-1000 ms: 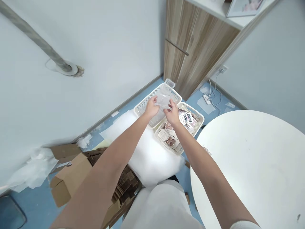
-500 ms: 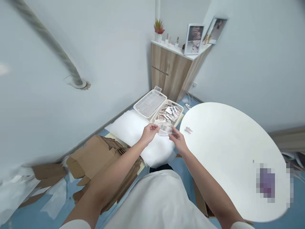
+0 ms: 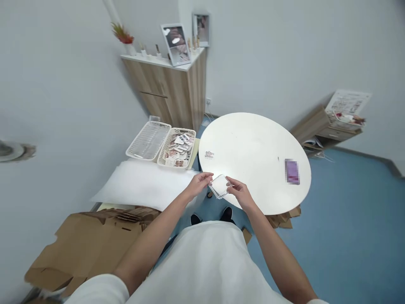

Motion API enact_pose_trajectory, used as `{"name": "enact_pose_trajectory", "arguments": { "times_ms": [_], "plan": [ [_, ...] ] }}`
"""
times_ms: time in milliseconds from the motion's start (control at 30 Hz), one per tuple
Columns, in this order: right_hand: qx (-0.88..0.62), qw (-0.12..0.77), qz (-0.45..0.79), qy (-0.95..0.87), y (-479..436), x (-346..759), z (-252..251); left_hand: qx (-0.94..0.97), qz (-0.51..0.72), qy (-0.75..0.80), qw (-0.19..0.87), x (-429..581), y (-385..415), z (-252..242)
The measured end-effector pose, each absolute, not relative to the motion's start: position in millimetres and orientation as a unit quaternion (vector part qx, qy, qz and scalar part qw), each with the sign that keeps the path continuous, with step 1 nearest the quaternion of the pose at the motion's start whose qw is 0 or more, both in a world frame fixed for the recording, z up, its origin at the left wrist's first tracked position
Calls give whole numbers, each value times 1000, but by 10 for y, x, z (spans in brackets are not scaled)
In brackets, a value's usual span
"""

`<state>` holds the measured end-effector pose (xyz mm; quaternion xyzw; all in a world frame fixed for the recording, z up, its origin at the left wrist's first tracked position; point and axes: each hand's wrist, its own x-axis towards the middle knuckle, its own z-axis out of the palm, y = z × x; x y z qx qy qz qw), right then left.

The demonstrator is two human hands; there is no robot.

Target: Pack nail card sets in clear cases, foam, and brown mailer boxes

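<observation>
Right hand (image 3: 242, 194) — clear box (image 3: 219, 185) — sign (image 3: 348, 102) illegible

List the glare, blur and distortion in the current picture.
Head view, top: white glare on the front frame, plant soft, cabinet leaning as if wide-angle; head view, centre: the clear case looks nearly white; head view, right: pixelation coarsens the purple item.

Arms (image 3: 155, 228) forward, left fingers (image 3: 206, 175) and right fingers (image 3: 234, 182) pinched

- no words, brands or numbers can be read
- white sign (image 3: 348, 102) at the upper right: rows of dark marks, too small to read
- small cards (image 3: 181, 148) in the basket (image 3: 162, 157): printed, illegible
- purple item (image 3: 292, 172) on the round table (image 3: 249, 143): pixelated
</observation>
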<state>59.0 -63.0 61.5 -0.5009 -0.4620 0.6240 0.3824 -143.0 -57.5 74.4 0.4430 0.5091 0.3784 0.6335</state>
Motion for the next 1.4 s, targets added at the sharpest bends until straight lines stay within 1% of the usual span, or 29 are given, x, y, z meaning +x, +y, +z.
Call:
{"name": "enact_pose_trajectory", "arguments": {
  "times_ms": [167, 267, 500, 700, 900, 1000, 1100, 1167, 1300, 1400],
  "plan": [
    [-521, 407, 623, -418, -651, 1165, 603, 485, 297, 461, 681, -863, -417, 697],
    [-520, 425, 632, -388, -596, 1461, 623, 479, 285, 454, 695, -527, -384, 672],
    [-524, 461, 628, -344, -421, 1955, 586, 376, 348, 484, 709, 65, -317, 543],
    [-518, 430, 674, -303, -443, 2199, 418, 273, 384, 498, 728, 458, -351, 370],
    [-555, 425, 648, -301, -387, 2280, 304, 220, 392, 512, 732, 711, -447, 221],
    [-552, 396, 659, -324, -319, 2294, 284, 259, 366, 541, 712, 682, -456, 161],
    [-542, 380, 662, -351, -256, 2279, 280, 344, 325, 549, 689, 559, -425, 125],
    [-540, 387, 655, -360, -217, 2257, 293, 419, 304, 551, 655, 447, -378, 128],
    [-550, 408, 634, -361, -158, 2220, 348, 576, 276, 542, 546, 224, -217, 202],
    [-561, 412, 620, -361, -150, 2187, 371, 658, 255, 489, 513, 123, -73, 259]
  ]
}}
